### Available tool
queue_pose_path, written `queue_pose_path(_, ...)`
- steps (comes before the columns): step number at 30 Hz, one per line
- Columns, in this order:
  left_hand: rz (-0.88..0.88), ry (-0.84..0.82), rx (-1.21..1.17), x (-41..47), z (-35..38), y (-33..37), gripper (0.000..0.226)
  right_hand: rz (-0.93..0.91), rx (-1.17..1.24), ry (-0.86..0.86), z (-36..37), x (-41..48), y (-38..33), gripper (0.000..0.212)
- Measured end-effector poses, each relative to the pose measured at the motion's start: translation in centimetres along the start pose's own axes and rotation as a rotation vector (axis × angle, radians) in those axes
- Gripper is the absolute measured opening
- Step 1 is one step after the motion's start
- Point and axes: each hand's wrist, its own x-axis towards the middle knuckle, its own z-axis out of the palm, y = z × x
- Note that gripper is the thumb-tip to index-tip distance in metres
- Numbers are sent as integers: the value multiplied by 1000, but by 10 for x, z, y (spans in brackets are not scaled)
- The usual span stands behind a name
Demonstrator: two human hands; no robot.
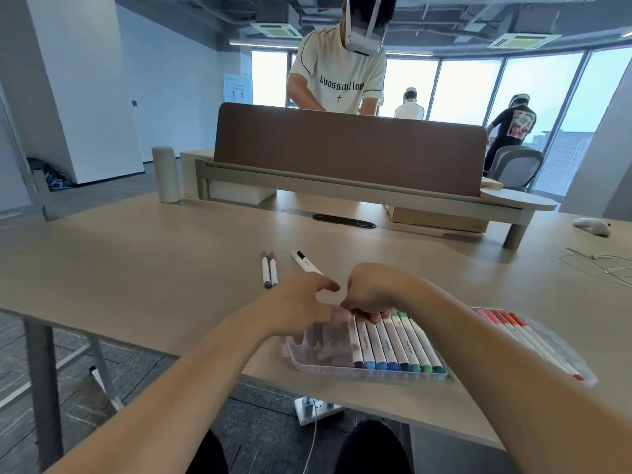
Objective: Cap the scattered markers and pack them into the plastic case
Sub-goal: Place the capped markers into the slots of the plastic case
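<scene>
Two bare hands meet over the far edge of the clear plastic case (362, 372), which lies at the near edge of the pale wooden table (171, 251). The left hand (304, 302) is curled, thumb and forefinger pointing at the right hand (372, 290); blur hides whether it holds anything. The right hand's fingers curl down onto the far ends of the white markers with blue and green caps (396, 343), which lie side by side in the case's right part. I cannot tell if they grip one.

Just right of the case, a second clear tray (564, 350) holds markers with pink, red and orange caps. Farther back lie two loose markers with grey and brown caps (269, 271), touching, and a black-capped marker (305, 261) beside another.
</scene>
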Motion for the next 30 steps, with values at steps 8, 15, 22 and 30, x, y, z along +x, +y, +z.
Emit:
queue_pose_path(8,-148,318,-198,8,-38,-46,10,-88,81,197,-1,50,-55,29)
queue_pose_path(15,-229,400,-275,10,-61,-76,15,-83,-76,253,2,99,-100,31)
queue_pose_path(22,-247,406,-287,13,-70,-93,15,-19,-217,93,-2,123,-115,31)
queue_pose_path(30,-228,365,-296,6,-58,-77,14,-46,-81,81,-11,99,-98,24)
